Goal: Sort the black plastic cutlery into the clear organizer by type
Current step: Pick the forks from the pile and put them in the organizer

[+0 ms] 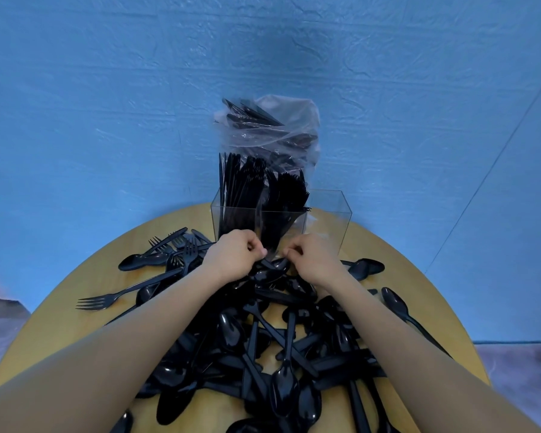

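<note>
Here both hands, left hand [231, 256] and right hand [313, 259], seemingly pinch spoons [270, 270] beside the unlabelled organizer [344, 214].

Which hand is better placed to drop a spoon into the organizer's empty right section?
Right, probably. The right hand sits nearer the organizer's empty right compartment, with a spoon beside it. The left hand sits below the filled left section.

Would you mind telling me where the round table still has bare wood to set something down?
Bare wood shows along the table's left edge, outside the long fork, and on the far right rim between the clear organizer and the lone spoon. The centre is crowded: the cutlery pile runs from both hands to the near edge.
</note>
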